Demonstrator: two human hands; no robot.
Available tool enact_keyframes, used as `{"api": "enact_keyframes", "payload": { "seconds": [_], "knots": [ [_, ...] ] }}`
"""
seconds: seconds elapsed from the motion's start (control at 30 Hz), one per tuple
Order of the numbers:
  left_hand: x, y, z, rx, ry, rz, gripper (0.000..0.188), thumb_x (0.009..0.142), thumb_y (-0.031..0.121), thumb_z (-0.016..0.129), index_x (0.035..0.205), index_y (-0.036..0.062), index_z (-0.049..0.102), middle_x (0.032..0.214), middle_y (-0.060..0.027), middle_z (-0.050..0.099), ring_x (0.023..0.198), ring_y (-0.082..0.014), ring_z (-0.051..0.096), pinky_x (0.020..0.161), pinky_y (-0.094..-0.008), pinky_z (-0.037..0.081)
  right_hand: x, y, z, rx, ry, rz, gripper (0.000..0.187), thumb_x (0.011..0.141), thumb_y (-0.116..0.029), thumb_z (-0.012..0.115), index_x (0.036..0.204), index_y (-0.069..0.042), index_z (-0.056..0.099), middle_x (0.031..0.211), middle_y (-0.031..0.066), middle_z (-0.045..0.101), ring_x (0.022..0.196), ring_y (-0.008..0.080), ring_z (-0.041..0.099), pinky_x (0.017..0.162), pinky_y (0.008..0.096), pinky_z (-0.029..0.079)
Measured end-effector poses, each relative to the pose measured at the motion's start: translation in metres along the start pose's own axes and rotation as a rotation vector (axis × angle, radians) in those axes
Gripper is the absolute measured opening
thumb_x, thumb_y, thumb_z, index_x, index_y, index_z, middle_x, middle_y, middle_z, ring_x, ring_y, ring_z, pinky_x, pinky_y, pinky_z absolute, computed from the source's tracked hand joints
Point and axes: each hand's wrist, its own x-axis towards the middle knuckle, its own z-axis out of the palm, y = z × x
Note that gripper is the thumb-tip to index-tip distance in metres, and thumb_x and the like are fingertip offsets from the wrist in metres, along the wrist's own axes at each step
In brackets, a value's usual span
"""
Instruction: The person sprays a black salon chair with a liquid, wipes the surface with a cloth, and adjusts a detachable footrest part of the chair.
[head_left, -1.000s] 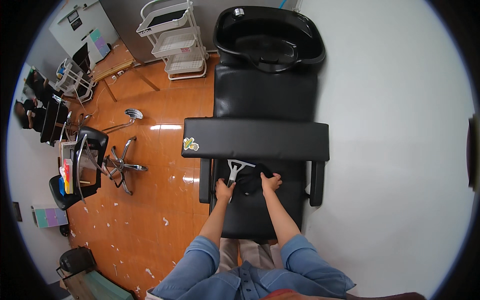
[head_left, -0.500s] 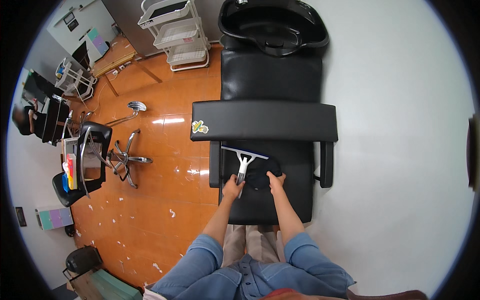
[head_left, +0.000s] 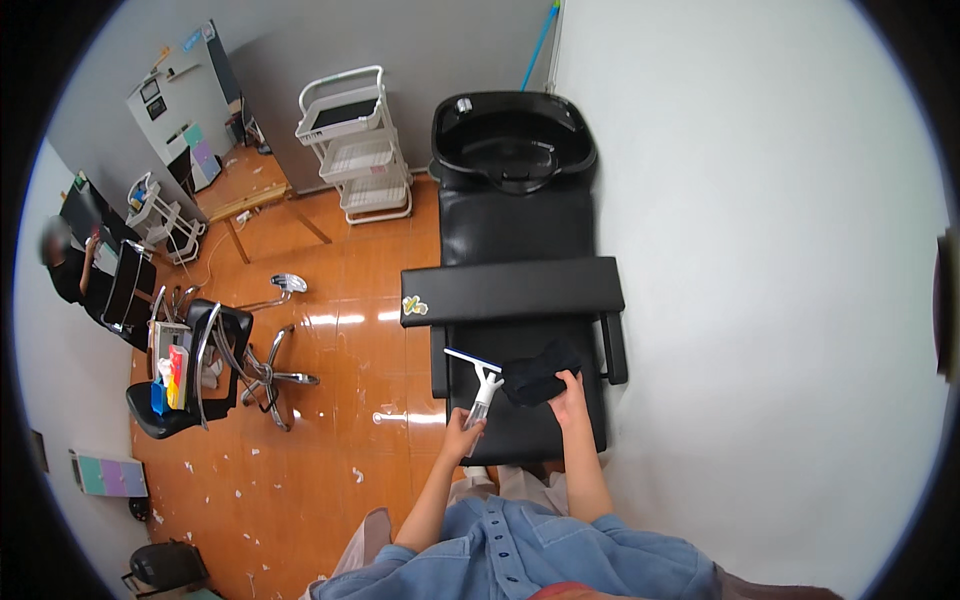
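Observation:
My left hand [head_left: 462, 437] is closed around the clear handle of a white spray squeegee [head_left: 487, 387], whose long blade points away from me. In my closed right hand [head_left: 569, 400] is a dark cloth [head_left: 533, 378], gripped at its near right edge. The cloth bunches up beside the squeegee head; whether the two touch I cannot tell. Both hands are over the seat of a black shampoo chair [head_left: 520, 435]. Across the chair, beyond the cloth, runs a padded black bar [head_left: 530, 288] with a small yellow-green sticker.
A black wash basin [head_left: 577, 130] stands at the chair's far end, against a white wall [head_left: 760, 300] on the right. Left of it is a white tiered trolley [head_left: 355, 155]. A wheeled salon chair [head_left: 225, 320] holds packages; another person [head_left: 70, 275] is farther left. White scraps lie on the orange floor [head_left: 330, 440].
The view has tilted up, showing more of the far wall. My right hand has lifted the cloth, which hangs fuller now. The squeegee has come nearer to me and its blade has turned.

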Motion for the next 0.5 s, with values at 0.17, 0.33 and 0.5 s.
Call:
{"api": "enact_keyframes", "payload": {
  "seconds": [0.17,0.33,0.5],
  "knots": [
    [0.014,0.068,0.005,-0.115,0.051,0.3,0.036,0.086,0.01,0.066,0.111,0.004,0.041,0.083,-0.0071,0.056,0.069,-0.0124,0.057,0.062,-0.0265,0.049,-0.013,-0.032,0.051,-0.007,-0.242,-0.076,0.053,0.077,-0.004,0.054,0.128,-0.009,0.044,0.117,0.0095,0.05,0.112,0.0254,0.048,0.098,0.0405,0.039],
    [0.012,0.173,0.032,-0.28,-0.032,0.417,0.054,0.091,0.012,0.06,0.139,0.013,0.036,0.095,-0.0065,0.055,0.08,-0.0114,0.055,0.069,-0.0264,0.048,-0.039,-0.074,0.101,-0.122,-0.399,-0.114,0.051,0.078,-0.006,0.049,0.129,-0.007,0.047,0.123,0.008,0.053,0.116,0.0243,0.05,0.102,0.0374,0.039],
    [0.007,0.224,0.048,0.017,-0.17,0.559,0.036,0.098,0.031,0.047,0.125,0.0092,0.056,0.097,-0.0039,0.046,0.087,-0.0102,0.045,0.082,-0.0242,0.038,-0.051,-0.105,0.126,-0.183,-0.539,-0.151,0.047,0.081,-0.003,0.051,0.128,-0.004,0.045,0.121,0.0108,0.051,0.111,0.0211,0.05,0.097,0.0317,0.04]
  ]
}}
